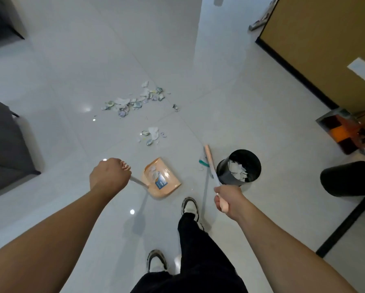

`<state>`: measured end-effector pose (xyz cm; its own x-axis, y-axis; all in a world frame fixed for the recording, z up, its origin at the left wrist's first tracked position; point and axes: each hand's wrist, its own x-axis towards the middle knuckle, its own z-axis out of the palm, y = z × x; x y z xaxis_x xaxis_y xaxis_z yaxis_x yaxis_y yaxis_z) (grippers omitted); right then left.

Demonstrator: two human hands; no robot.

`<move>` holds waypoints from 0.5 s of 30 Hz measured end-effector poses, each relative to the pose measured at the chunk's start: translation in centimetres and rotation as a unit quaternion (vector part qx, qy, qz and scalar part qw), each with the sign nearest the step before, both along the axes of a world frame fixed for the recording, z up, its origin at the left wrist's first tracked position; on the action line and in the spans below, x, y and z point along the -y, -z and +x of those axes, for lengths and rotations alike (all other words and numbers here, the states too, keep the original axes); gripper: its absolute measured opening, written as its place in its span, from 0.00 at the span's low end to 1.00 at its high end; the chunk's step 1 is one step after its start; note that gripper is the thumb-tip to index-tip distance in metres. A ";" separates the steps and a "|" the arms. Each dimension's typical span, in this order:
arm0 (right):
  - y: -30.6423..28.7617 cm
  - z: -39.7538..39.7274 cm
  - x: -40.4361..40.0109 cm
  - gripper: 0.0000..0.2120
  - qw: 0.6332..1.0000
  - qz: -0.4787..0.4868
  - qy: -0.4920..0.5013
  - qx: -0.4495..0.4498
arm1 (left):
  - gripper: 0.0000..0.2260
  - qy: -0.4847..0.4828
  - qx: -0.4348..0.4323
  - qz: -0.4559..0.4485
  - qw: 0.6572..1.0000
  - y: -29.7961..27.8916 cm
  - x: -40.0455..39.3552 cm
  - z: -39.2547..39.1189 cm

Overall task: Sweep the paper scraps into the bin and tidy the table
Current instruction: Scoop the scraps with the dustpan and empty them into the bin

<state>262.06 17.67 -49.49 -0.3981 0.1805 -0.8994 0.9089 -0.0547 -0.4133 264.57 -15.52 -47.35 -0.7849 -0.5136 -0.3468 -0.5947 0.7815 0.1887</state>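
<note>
My left hand [108, 173] grips the top of a long handle whose orange dustpan [166, 185] rests on the white floor, a few white scraps lying in it. My right hand [228, 200] grips the peach handle of a broom [210, 163], its head near the floor beside the bin. The black round bin [251, 159] stands to the right of the dustpan with white paper inside. A long scatter of paper scraps [133, 101] lies farther out on the floor. A smaller cluster of scraps [153, 134] lies just beyond the dustpan.
A dark grey sofa [6, 144] stands at the left. A brown table [325, 49] with a sheet of paper [362, 68] fills the upper right. A black stool [348, 178] sits at the right, an orange-and-black object [342, 130] behind it. My feet stand below the dustpan.
</note>
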 end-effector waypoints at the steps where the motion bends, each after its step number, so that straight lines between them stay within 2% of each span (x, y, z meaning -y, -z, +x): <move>1: 0.3 -1.2 0.1 0.02 1.000 -0.021 0.010 0.011 | 0.06 0.000 0.006 -0.004 1.000 0.1 -0.1 -0.9; 5: -0.1 -6.2 -1.3 0.03 0.991 -0.118 0.064 0.025 | 0.06 0.001 0.022 -0.004 1.000 0.1 -1.3 -5.2; 7: -0.6 -8.9 -2.7 0.05 0.988 -0.134 0.077 0.019 | 0.06 0.008 0.027 -0.006 1.000 -0.2 -2.3 -7.8; 11: -1.2 -13.6 -3.9 0.02 0.993 -0.084 0.080 -0.008 | 0.06 0.030 0.042 -0.023 0.998 -0.4 -3.7 -12.2; 15: 0.0 -17.1 -3.8 0.05 0.995 0.004 0.098 -0.022 | 0.08 0.019 0.050 -0.035 0.998 0.2 -4.0 -13.9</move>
<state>244.99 21.43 -49.45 -0.3941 0.2666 -0.8796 0.8618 -0.2254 -0.4544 250.65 -11.55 -47.52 -0.7673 -0.5103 -0.3884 -0.5779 0.8128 0.0739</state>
